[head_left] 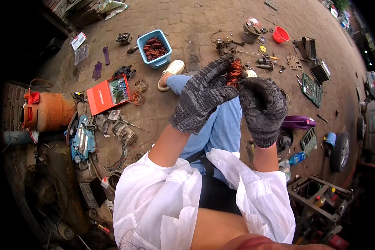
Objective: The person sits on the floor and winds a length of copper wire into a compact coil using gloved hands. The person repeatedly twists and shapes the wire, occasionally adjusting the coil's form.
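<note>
**Two gloved hands hold a bundle of copper-coloured wire above a brick floor strewn with parts**

A seated person in a white shirt holds a wire bundle [234, 74] in front of the knees, between the left hand [203, 96] and the right hand [263, 107], both in grey knitted gloves. The left grip pinches the bundle, with fingers stretched along its far side and the thumb below. The right grip is curled, its fingertips against the bundle's lower right; whether it pinches or only steadies, I cannot tell.

The work looks partway through. A blue bin [157, 63], ahead and to the left on the brick floor [183, 25], already holds a heap of similar reddish-brown pieces [155, 48]. The bundle in hand is not in the bin, and seems to be the piece left to deal with; no count of others can be made.

The gloves cover both ends of the bundle, and its core cannot be seen. Dark metal parts [226, 46] lie visually close behind the left fingertips, hard to separate from them. One pale shoe [251, 73] is mostly hidden behind the right glove. The far left fades into shadow, and the round lens blacks out the corners.
</note>
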Tool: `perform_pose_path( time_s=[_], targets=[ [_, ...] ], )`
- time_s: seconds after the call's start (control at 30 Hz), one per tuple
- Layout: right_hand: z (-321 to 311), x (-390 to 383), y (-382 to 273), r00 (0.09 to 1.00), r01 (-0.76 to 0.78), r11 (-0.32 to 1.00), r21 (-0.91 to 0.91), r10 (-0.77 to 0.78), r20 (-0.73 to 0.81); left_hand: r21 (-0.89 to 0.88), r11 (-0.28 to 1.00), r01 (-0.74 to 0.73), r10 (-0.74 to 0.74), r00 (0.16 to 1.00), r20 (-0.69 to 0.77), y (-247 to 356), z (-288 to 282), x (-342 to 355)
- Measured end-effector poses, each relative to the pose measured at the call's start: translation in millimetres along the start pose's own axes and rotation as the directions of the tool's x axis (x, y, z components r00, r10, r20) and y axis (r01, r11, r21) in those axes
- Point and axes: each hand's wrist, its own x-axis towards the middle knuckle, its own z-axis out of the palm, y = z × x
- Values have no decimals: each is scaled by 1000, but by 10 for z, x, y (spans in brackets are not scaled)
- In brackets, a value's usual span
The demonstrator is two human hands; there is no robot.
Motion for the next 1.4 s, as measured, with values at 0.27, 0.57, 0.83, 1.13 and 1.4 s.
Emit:
perform_pose_path(
  time_s=[0.27, 0.57, 0.83, 1.13, 1.4],
  targets=[
    [30, -2, 47, 998, 59, 996, -72, -57, 27, -296, 939, 174, -186, 983, -12, 62, 14, 16],
    [32, -30, 23, 999, 35, 995, -95, -38, -27, -116, 991, 73, -74, 997, -6, -54, 10, 0],
    [23, -51, -45, 983, -183, 981, 69, 182, 23, 346, 919, -190, 174, 982, 77, -55, -36, 17],
    [-11, 15, 18, 915, -397, 867, 302, 348, 203, 21, 986, -166, 167, 983, -73, -12, 89, -41],
    [88, -35, 117, 906, -423, 809, 408, 380, 188, 141, 960, -242, 253, 965, -66, -89, 111, -86]
  ],
)
